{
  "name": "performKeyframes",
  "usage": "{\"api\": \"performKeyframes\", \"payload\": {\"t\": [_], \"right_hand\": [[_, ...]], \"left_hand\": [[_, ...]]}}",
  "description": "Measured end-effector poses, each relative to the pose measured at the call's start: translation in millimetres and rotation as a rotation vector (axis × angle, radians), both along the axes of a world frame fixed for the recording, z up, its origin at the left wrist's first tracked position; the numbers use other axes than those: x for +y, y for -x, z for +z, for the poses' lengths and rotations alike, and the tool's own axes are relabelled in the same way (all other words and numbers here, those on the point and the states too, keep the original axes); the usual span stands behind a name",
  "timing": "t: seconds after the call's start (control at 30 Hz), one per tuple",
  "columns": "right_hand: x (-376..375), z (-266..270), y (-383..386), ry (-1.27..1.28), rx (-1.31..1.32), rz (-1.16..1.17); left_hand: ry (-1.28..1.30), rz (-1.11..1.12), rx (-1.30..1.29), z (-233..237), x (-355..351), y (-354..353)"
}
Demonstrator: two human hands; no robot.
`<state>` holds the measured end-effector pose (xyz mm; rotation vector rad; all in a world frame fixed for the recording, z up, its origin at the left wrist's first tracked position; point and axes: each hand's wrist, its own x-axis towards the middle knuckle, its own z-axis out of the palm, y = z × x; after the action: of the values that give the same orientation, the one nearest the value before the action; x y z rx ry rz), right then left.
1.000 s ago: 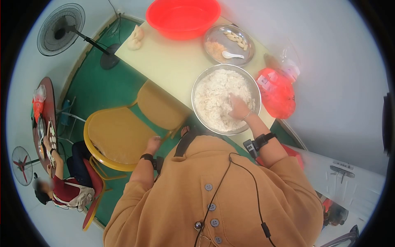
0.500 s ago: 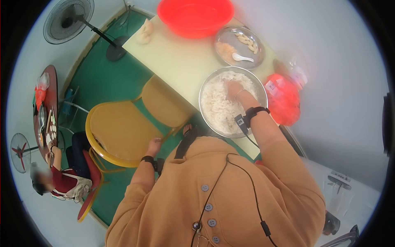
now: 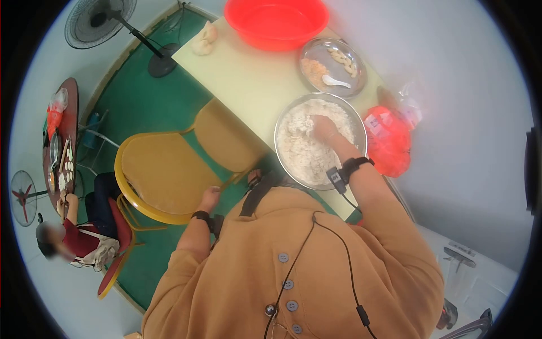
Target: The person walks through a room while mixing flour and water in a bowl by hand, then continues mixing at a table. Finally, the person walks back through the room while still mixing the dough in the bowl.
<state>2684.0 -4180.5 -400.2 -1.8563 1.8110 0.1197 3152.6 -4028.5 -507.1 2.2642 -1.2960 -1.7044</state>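
My right hand (image 3: 324, 130) is down in a wide steel bowl (image 3: 276, 134). Its curled fingers close on clumpy, shaggy floury dough (image 3: 307, 150), and white flour coats the fingertips. At my side, my left hand (image 3: 210, 198) hangs low with its fingers curled in, beside the yellow rim of a chair (image 3: 164, 175). Just beyond the bowl is a round metal plate (image 3: 344, 90) bearing crumbly orange bits (image 3: 313, 70), pale finger-shaped pieces (image 3: 342, 61) and a white spoon (image 3: 336, 82).
A large red basin (image 3: 276, 25) stands on the pale table (image 3: 237, 73), with a pale lump (image 3: 205, 39) near the far corner. Right of the bowl sits a red plastic bag (image 3: 389, 144). At left, another person (image 3: 84, 231) sits by a dark red table (image 3: 69, 130); a fan (image 3: 101, 22) stands behind.
My right hand has lifted slightly out of the flour, and its fingers now show with clumps on them. The left hand stays nearly still; the whole view has shifted a little.
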Motion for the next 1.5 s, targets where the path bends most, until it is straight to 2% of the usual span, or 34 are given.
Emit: {"api": "performKeyframes", "payload": {"t": [0.1,0.27,0.37,0.43,0.47,0.53,0.77,0.97,1.07,1.27,1.37,1.5], "right_hand": [[28,27,3,0.116,-0.079,-0.162],[63,43,17,0.086,-0.034,-0.174],[85,37,28,0.068,-0.171,-0.138],[97,24,32,0.049,-0.111,0.062],[101,18,35,0.050,-0.111,0.057],[103,25,31,-0.120,-0.082,0.084],[81,16,20,-0.192,0.095,0.051],[63,4,28,-0.053,0.106,0.014],[54,-16,38,0.011,0.075,-0.112],[57,-9,37,0.171,-0.019,-0.306],[63,1,32,0.236,-0.197,-0.465],[66,22,22,0.330,-0.355,-0.458]], "left_hand": [[-0.024,-0.029,-0.009,-2,-5,2],[0.014,-0.116,-0.053,-7,-16,7],[0.081,-0.175,-0.032,-21,-23,6],[0.124,-0.191,-0.010,-27,-25,6],[0.124,-0.196,-0.010,-30,-26,6],[0.121,-0.217,-0.021,-26,-25,9],[0.081,-0.200,-0.023,-13,-18,4],[0.043,-0.136,-0.053,-1,-6,5],[0.014,-0.092,-0.054,7,-7,8],[0.048,-0.066,-0.029,3,-4,4],[0.039,-0.073,-0.039,4,-5,3],[0.039,-0.122,-0.029,-1,-11,5]]}}
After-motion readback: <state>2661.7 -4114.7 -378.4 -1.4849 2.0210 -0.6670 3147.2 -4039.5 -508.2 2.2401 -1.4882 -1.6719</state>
